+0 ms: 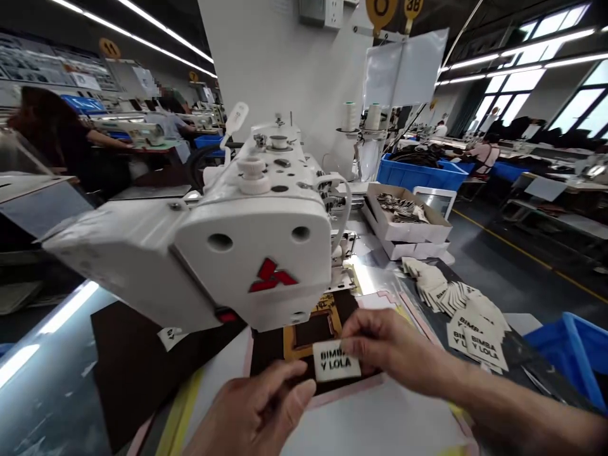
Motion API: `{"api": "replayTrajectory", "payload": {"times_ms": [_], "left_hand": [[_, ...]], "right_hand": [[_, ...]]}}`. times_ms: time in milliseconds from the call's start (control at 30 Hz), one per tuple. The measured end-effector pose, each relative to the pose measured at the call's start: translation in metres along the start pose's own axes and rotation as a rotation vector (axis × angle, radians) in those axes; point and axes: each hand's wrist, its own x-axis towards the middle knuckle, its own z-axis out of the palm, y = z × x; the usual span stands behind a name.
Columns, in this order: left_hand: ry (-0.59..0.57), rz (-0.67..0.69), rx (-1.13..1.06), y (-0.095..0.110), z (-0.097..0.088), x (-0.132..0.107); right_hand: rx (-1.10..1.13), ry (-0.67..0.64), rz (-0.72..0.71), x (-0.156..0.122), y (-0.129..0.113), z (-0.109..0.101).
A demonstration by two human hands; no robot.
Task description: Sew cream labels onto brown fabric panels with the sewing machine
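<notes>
A cream label printed "BIMBA Y LOLA" (335,362) lies over a dark brown leather piece (273,354) that has a tan-edged rectangular window (313,330). My right hand (389,345) reaches in from the right, pinching the label's upper right edge between thumb and fingers. My left hand (251,411) sits at the bottom, its fingertips at the label's lower left corner. Whether it grips the label is hidden. Several matching labels (477,335) lie fanned out to the right on a dark mat (536,373).
A white industrial sewing machine (251,247) fills the middle, with its head toward me. Behind it stand a cardboard box of small pieces (403,215) and a blue crate (420,174). Another blue crate (570,354) sits at right. Co-workers sit at machines in the background.
</notes>
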Motion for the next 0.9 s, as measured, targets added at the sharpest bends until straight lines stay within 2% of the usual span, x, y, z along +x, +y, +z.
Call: {"api": "replayTrajectory", "payload": {"times_ms": [133, 200, 267, 467, 900], "left_hand": [[0.256, 0.39, 0.348, -0.027, -0.018, 0.001], [0.317, 0.554, 0.506, -0.035, -0.024, 0.004], [0.333, 0.646, 0.639, -0.038, -0.027, 0.007], [0.357, 0.708, 0.795, -0.031, -0.029, 0.014], [0.262, 0.741, 0.919, -0.03, -0.028, 0.015]], "right_hand": [[-0.149, -0.012, 0.106, 0.044, -0.006, -0.017], [-0.169, -0.047, 0.121, 0.061, -0.009, -0.018], [-0.197, -0.085, 0.118, 0.072, -0.009, -0.015], [-0.283, -0.146, 0.024, 0.08, -0.006, -0.005], [-0.554, -0.031, -0.104, 0.072, -0.014, 0.008]]}}
